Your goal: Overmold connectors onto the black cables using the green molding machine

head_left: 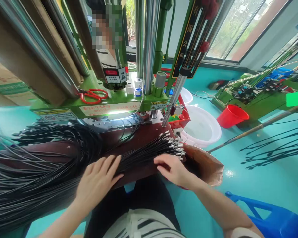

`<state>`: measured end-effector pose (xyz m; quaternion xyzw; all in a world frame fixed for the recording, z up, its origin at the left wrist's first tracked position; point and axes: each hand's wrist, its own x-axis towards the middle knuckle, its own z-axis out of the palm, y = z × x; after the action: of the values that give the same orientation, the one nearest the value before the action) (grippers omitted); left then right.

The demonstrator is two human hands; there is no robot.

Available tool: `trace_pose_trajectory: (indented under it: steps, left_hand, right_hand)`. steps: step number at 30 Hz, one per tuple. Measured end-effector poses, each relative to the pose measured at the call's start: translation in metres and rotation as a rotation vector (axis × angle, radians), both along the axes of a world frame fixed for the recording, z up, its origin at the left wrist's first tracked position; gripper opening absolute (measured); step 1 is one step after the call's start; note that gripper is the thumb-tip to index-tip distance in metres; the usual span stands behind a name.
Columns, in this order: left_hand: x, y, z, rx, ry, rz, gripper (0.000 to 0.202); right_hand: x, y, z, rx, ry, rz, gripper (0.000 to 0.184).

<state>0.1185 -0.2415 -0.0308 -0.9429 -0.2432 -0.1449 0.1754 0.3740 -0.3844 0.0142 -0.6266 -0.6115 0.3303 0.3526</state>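
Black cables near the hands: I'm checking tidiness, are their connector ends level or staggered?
Staggered: the silvery connectors beside the right hand end at different points, not in one even line.

We see black cables (pixel 144 152) with smooth, faintly shiny plastic-looking jackets and connectors (pixel 178 148) of bright, metallic look. The desk (pixel 146 134) looks smooth and mostly matt to us. We find polished, mirror-like metal on the columns (pixel 150 49) and glossy green paint on the machine frame (pixel 118 97). The scissor handles (pixel 91 102) look like shiny plastic, the tub (pixel 208 140) and the bucket (pixel 230 118) like smooth plastic; the bag (pixel 212 165) is crinkled paper, the floor (pixel 263 188) glossy.
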Motion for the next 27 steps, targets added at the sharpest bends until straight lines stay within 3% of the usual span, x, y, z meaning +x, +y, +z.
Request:
trace_pose_trajectory:
  steps: [2, 5, 9, 13, 17, 21, 24, 27]
  left_hand:
    - [0.012, -0.001, 0.004, -0.048, 0.029, -0.028, 0.041]
    - [0.020, 0.003, 0.008, -0.096, 0.044, -0.034, 0.036]
    - [0.028, 0.010, 0.013, -0.119, 0.020, 0.017, 0.037]
    - [0.038, 0.013, 0.017, -0.125, 0.012, 0.059, 0.032]
    - [0.038, 0.008, 0.018, -0.202, 0.044, -0.063, 0.029]
    - [0.040, 0.002, 0.016, -0.279, 0.028, -0.130, 0.052]
    - [0.047, -0.001, 0.016, -0.311, 0.046, -0.180, 0.056]
    - [0.050, -0.005, 0.014, -0.331, 0.049, -0.247, 0.045]
  right_hand:
    - [0.003, 0.023, 0.003, 0.194, -0.374, 0.099, 0.039]
    - [0.008, 0.062, 0.006, 0.144, -0.674, 0.290, 0.059]
    - [0.010, 0.090, 0.018, 0.051, -0.932, 0.359, 0.037]
    - [0.005, 0.078, 0.019, 0.157, -1.224, 0.274, 0.012]
    - [0.008, 0.039, 0.003, 0.116, -1.280, 0.214, 0.016]
    - [0.021, 0.006, 0.007, -0.002, -1.211, 0.063, 0.024]
    - [0.020, 0.009, 0.020, 0.011, -1.067, 0.027, 0.027]
    - [0.008, 0.034, 0.019, 0.139, -0.866, 0.033, 0.025]
